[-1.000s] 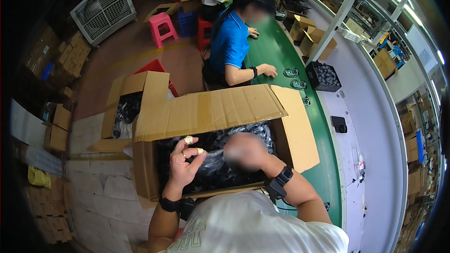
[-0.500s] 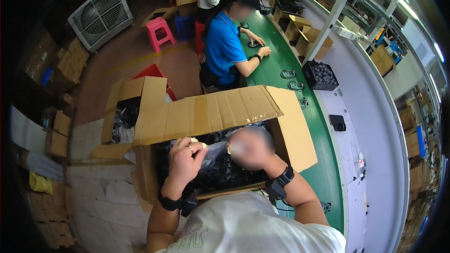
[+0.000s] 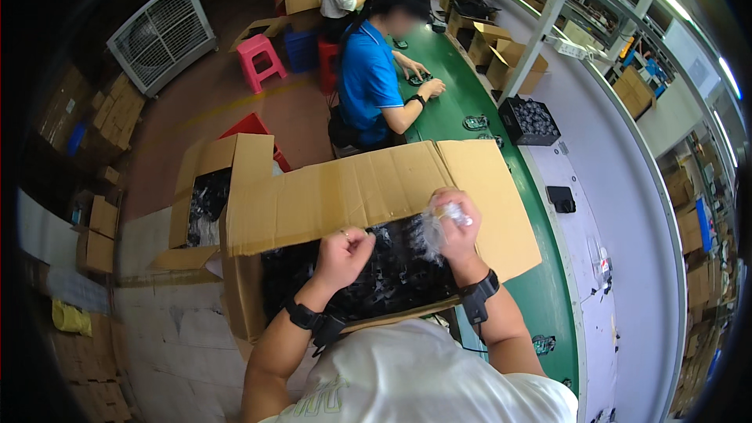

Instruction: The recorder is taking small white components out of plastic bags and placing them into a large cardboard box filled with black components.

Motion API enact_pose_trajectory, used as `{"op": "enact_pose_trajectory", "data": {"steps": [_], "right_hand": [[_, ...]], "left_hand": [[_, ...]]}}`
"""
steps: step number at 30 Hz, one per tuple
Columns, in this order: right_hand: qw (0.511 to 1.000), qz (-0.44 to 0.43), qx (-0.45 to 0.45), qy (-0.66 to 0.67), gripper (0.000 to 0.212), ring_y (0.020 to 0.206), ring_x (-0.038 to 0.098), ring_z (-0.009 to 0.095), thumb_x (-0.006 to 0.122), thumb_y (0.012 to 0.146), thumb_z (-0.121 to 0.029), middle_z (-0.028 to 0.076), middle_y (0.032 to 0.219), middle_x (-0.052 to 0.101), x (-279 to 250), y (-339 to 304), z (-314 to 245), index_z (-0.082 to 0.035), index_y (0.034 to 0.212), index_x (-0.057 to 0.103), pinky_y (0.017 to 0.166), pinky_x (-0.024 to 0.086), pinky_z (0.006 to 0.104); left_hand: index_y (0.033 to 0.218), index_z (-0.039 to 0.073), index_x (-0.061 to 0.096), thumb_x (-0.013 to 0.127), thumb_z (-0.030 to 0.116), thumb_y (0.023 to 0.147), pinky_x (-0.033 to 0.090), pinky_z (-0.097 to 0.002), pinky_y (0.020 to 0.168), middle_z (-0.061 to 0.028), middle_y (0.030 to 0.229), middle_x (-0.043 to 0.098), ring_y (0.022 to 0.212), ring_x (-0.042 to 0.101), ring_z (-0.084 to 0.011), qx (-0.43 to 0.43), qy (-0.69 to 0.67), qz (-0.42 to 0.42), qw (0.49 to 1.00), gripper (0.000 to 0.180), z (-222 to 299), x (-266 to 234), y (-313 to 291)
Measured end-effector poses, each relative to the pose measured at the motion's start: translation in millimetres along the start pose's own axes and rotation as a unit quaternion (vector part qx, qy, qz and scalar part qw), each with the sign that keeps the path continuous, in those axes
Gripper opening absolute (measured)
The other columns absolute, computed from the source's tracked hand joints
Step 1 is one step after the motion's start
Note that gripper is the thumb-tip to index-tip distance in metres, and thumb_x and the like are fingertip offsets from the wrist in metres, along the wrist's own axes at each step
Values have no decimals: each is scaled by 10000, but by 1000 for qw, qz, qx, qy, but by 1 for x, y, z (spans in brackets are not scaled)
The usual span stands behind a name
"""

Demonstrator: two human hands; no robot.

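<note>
In front of me stands an open cardboard box (image 3: 329, 202), its far flap raised and folded over. Dark black parts (image 3: 392, 286) in clear plastic fill it; their exact kind is too blurred to tell. Above the left part of the box's contents is my left hand (image 3: 343, 258), fingers curled closed with a ring on one. Whatever it may pinch is hidden. My right hand (image 3: 454, 227), raised over the box's right side by the flap, grips a crumpled clear plastic bag (image 3: 431, 233). Black bands sit on both my wrists.
A green conveyor belt (image 3: 489, 127) runs along the right, carrying small circuit-board parts (image 3: 475, 123). Beyond the box a co-worker in blue (image 3: 372, 70) handles a part. A black bin (image 3: 533, 121) stands on the ledge; another open carton (image 3: 186, 204) sits at left.
My hands have moved apart. The right one has risen rightward to the flap with the plastic bag, which previously stretched between both hands. My left hand has shifted slightly right.
</note>
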State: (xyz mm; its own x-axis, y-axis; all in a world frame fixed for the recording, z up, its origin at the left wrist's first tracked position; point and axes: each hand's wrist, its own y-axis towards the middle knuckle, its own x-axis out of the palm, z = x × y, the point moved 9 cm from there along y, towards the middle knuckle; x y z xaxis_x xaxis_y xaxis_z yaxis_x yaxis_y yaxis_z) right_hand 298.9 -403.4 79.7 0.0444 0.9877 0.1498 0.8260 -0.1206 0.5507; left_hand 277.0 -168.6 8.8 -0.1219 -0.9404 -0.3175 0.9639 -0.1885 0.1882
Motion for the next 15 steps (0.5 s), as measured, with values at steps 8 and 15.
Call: {"op": "enact_pose_trajectory", "data": {"steps": [8, 15], "right_hand": [[988, -137, -23, -68, 166, 529, 514, 158, 681, 835, -125, 54, 627, 551, 22, -5, -5, -31, 750, 574, 526, 402, 299], [922, -367, 82, -90, 183, 526, 550, 249, 744, 828, -175, 100, 620, 572, 64, -24, 9, -41, 753, 644, 536, 436, 342]], "left_hand": [[1348, 120, 623, 693, 305, 897, 382, -506, 1136, -207, 1425, 531, 1406, 427, -374, 69, 424, -202, 880, 493, -35, 76, 24], [1206, 100, 675, 716, 219, 877, 537, -418, 907, -123, 1113, 637, 1049, 668, -306, -5, 437, -236, 868, 352, -68, 82, 39]]}}
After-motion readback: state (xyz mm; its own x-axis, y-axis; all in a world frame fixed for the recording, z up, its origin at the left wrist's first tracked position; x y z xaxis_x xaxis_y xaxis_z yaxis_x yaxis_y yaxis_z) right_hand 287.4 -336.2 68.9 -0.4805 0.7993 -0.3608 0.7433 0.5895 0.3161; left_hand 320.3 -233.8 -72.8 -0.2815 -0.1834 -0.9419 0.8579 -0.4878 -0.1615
